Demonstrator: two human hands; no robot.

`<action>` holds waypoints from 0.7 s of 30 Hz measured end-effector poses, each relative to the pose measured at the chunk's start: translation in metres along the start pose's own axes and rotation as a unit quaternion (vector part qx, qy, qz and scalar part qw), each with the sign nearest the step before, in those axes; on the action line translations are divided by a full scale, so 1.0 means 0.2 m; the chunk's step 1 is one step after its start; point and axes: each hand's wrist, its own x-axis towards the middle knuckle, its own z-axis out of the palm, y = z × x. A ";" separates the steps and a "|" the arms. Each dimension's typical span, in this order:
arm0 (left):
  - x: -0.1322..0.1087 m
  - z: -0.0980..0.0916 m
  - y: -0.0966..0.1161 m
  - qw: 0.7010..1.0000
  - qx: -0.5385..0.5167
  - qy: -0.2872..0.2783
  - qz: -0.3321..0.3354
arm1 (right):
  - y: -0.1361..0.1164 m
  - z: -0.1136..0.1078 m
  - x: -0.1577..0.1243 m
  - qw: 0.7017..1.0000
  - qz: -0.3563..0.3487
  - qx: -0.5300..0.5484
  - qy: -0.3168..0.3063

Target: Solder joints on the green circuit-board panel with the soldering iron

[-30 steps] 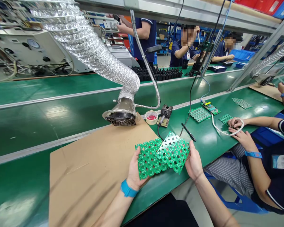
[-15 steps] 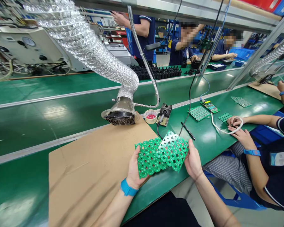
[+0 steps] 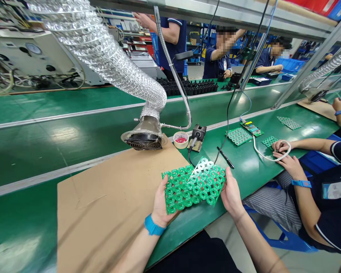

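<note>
Two green circuit board panels, made up of many small ring-shaped boards, overlap in front of me above the bench. My left hand (image 3: 160,203), with a blue wrist strap, grips the left panel (image 3: 176,190) by its outer edge, thumb on top. The right panel (image 3: 208,183) lies tilted across it, a bright glare on its upper corner. My right hand (image 3: 232,192) is closed on that panel's right edge; its fingers are mostly hidden beneath. Just beyond the panels are a soldering iron in its stand (image 3: 198,137) and a black marker pen (image 3: 225,157).
A brown board (image 3: 102,197) covers the bench at left, under a fume extractor hood (image 3: 143,134). A tape roll (image 3: 181,140) stands beside the iron. More panels (image 3: 238,136) and a wired test board (image 3: 252,128) lie right, near a co-worker's hands (image 3: 285,153).
My hands and both panels stay almost still. Across the bench, a co-worker's lower hand has shifted slightly left.
</note>
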 end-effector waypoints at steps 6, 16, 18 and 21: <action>0.00 0.00 0.00 1.000 0.007 0.027 0.003 | 0.00 0.00 0.00 1.000 0.005 -0.003 0.001; 0.01 0.01 -0.01 0.999 -0.008 0.039 -0.001 | -0.02 0.01 -0.02 0.999 0.009 -0.026 -0.019; 0.01 0.01 -0.01 0.999 -0.001 0.046 0.006 | -0.02 0.02 -0.02 0.999 0.016 -0.034 -0.022; 0.01 0.02 0.00 0.998 0.021 0.064 0.009 | -0.02 0.03 -0.03 0.998 0.024 -0.047 -0.022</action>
